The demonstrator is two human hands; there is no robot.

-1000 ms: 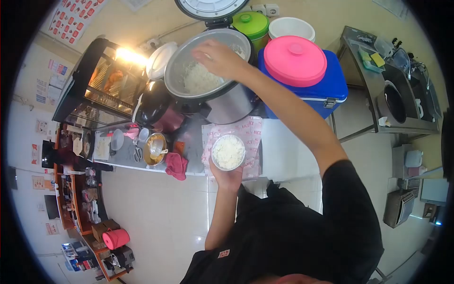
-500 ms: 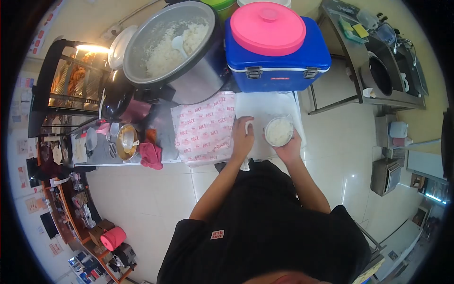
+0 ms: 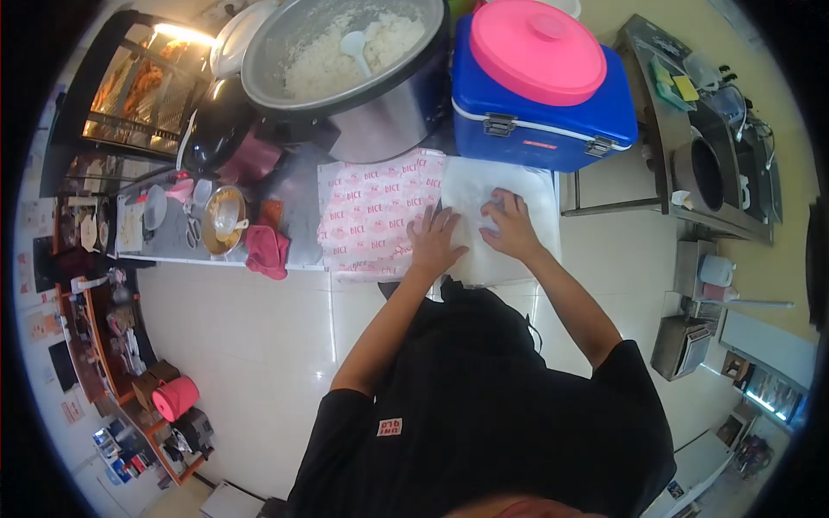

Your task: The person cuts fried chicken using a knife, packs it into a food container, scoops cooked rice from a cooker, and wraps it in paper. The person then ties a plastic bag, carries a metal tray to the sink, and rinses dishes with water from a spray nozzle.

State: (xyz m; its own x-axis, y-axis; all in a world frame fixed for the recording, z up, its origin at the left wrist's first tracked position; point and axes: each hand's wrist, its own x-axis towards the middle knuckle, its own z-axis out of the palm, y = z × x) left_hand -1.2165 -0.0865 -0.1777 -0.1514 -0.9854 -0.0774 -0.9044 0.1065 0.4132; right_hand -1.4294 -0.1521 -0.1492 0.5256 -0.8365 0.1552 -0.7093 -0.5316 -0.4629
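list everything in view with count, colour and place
open cylindrical metal pot: one, silver, counter back
cooked rice: one mass, white, in pot
plastic paddle: one, white, on rice
boxy plastic cooler: one, blue, right of pot
round plastic lid: one, pink, atop cooler
printed paper: count unclear, pink-white, counter front
plain paper: count unclear, white, right of printed paper
crumpled cloth: one, dark pink, counter edge
boxy glass warmer: one, black-framed, left
left hand: one, bare, fingers spread over papers
right hand: one, bare, over plain paper
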